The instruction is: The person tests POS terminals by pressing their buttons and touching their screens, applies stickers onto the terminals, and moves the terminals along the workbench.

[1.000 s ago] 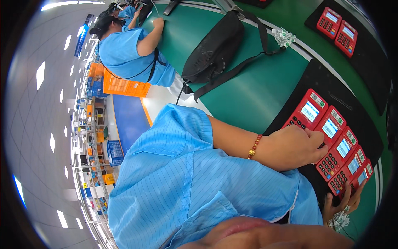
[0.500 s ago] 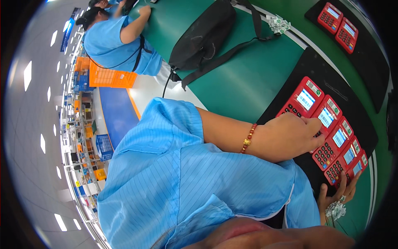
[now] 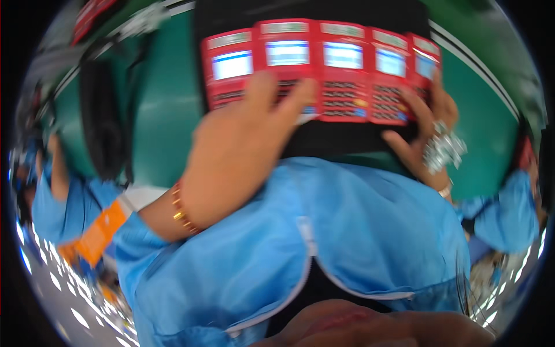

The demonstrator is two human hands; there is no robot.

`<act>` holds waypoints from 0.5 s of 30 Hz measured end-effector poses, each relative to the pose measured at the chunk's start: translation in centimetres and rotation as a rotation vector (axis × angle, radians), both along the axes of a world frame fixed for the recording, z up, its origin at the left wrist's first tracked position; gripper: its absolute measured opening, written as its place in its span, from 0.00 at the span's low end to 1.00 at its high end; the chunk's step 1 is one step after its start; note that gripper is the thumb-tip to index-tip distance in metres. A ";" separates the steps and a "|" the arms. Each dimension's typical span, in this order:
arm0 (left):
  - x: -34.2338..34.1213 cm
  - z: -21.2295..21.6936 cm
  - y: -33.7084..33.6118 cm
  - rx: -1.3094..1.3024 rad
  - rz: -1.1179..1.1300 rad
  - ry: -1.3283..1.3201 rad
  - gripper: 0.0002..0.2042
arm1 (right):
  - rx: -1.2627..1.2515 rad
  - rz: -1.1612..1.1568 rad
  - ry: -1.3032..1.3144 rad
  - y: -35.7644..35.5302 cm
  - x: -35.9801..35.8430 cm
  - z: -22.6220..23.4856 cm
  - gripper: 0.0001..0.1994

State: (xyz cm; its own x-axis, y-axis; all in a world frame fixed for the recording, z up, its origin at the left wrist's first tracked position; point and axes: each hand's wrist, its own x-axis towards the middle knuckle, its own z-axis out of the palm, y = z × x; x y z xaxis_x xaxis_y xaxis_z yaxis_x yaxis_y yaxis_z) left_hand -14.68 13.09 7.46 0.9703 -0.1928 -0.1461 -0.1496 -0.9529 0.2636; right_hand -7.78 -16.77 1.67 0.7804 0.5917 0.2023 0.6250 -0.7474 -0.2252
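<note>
Several red card payment terminals with lit screens and dark keypads lie in a row on a black mat [image 3: 347,139]. My left hand [image 3: 231,144], somewhat blurred, reaches over the leftmost terminal [image 3: 232,65] and the second terminal [image 3: 287,53]. Its fingers are apart and it appears to hold nothing; whether a fingertip touches a key I cannot tell. At the other end of the row, my right hand [image 3: 430,118] spreads its fingers over the fourth terminal [image 3: 390,62] and the rightmost terminal [image 3: 426,65]. A crinkled silvery-white bundle [image 3: 444,150] sits at the back of this hand.
The mat lies on a green table [image 3: 165,104]. On its left are a black bag [image 3: 101,115] and a blurred whitish bundle [image 3: 144,20]. People in blue work clothes are at both sides, including a co-worker [image 3: 509,214] on the right. An orange crate [image 3: 101,231] stands lower left.
My view has swung round, so the terminal row now lies ahead. My left hand has shifted toward the leftmost terminals, and its fingers have straightened. My right hand stays by the rightmost ones.
</note>
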 end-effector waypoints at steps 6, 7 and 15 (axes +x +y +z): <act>1.2 -1.4 -0.9 0.074 -0.162 -0.065 0.30 | -0.118 -0.071 -0.175 -3.6 -2.5 -0.7 0.32; 1.1 -1.6 -1.2 0.083 -0.169 -0.077 0.29 | -0.131 -0.077 -0.193 -4.1 -2.9 -0.8 0.32; 0.9 -1.2 -0.8 0.046 -0.131 -0.052 0.36 | -0.117 -0.090 -0.149 -3.5 -3.7 -1.0 0.33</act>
